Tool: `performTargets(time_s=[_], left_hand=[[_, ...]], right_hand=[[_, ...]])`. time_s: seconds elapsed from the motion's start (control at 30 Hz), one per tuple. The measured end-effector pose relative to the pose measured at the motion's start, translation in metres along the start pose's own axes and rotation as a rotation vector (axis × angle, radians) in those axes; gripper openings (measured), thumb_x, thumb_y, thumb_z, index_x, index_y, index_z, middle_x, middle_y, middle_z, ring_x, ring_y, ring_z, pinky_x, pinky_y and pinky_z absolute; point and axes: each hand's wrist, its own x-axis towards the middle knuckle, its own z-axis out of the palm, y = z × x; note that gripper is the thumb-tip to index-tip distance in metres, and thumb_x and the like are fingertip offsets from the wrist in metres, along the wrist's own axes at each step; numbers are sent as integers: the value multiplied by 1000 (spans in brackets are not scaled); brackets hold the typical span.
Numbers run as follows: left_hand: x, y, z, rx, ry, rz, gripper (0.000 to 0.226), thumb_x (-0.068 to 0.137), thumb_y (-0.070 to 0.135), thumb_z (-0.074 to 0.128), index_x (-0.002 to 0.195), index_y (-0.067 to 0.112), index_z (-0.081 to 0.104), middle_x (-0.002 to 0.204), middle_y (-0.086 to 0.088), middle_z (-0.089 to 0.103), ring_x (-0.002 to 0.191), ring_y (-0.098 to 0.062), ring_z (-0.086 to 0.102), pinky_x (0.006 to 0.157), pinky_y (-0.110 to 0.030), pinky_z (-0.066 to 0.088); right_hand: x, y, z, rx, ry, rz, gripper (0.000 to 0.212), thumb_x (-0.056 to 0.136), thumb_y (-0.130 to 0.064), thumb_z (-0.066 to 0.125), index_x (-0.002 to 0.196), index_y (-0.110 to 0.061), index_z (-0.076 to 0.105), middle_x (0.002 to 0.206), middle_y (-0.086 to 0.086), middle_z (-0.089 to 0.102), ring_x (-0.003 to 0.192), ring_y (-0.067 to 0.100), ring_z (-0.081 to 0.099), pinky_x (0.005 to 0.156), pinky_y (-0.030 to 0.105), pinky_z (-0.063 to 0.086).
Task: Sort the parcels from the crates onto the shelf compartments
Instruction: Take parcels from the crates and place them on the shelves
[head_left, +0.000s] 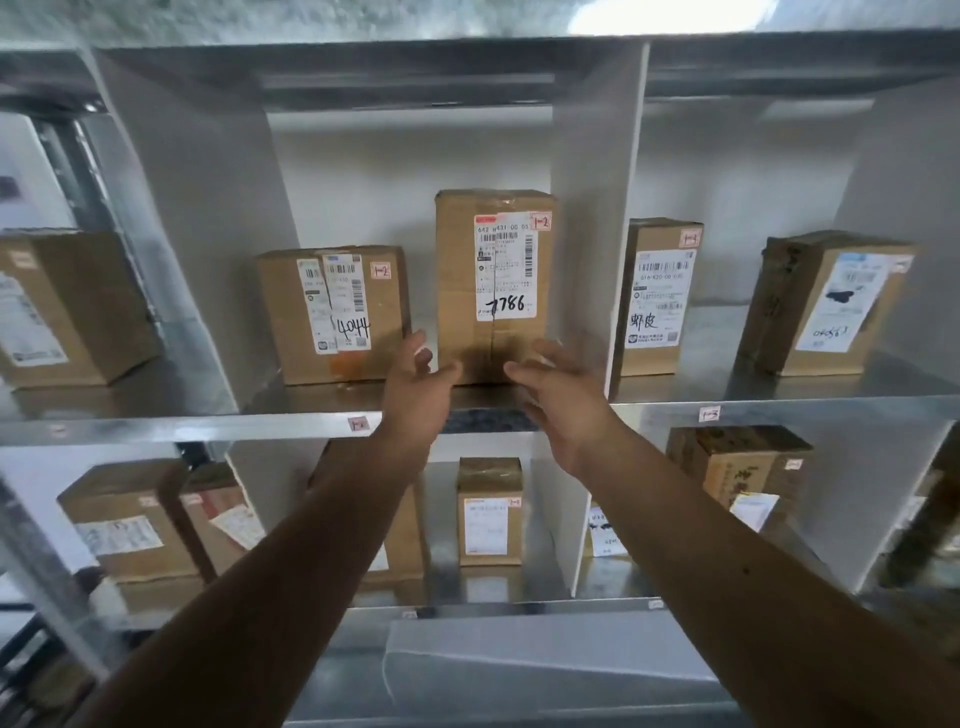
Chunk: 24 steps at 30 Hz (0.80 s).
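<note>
Standing upright in the middle compartment of the upper shelf (208, 423), the tall parcel (493, 280) is found straight ahead of the hands and a little above them. Its long side runs up and down, and its marked face is turned to the front. It is set between a shorter parcel (332, 312) on its left and the white divider (592, 208) on its right, close to the divider. A small tag (541, 222) reading 1-2 is stuck on its top corner, and a tag (358, 423) like it is seen on the shelf edge. Both arms are stretched forward and up. The left hand (415, 384) is held by the parcel's lower left edge and the right hand (558, 395) by its lower right corner, so neither is much nearer. The hands are kept apart, fingers spread and loose, and nothing is held. Whether the fingertips touch the cardboard cannot be told, as the right hand is blurred. The parcel is judged to be already placed, so the hands can be pulled away empty.
</note>
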Motion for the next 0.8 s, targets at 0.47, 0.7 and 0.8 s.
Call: performTargets(time_s=[0.47, 0.7, 0.8], left_hand=[[-196, -31, -81, -54, 27, 33, 36, 94, 32, 71, 129, 33, 61, 126, 24, 71, 125, 0, 64, 109, -27, 53], [-249, -49, -177, 130, 242, -89, 47, 90, 42, 66, 136, 49, 55, 154, 18, 55, 146, -7, 48, 123, -50, 39], [-264, -55, -224, 103, 360, -157, 49, 89, 45, 65, 138, 48, 56, 153, 19, 56, 144, -7, 50, 121, -49, 41]], right_hand=[[-124, 104, 40, -35, -351, 29, 70, 76, -67, 74, 135, -30, 60, 147, -8, 63, 136, 17, 61, 121, 46, 45], [-168, 153, 114, 78, -545, 272, 48, 90, -45, 73, 135, -29, 63, 143, -6, 66, 134, 21, 63, 120, 51, 44], [-191, 172, 158, 64, -597, 345, 60, 86, -45, 77, 142, -29, 60, 147, -6, 63, 136, 22, 61, 117, 51, 47]])
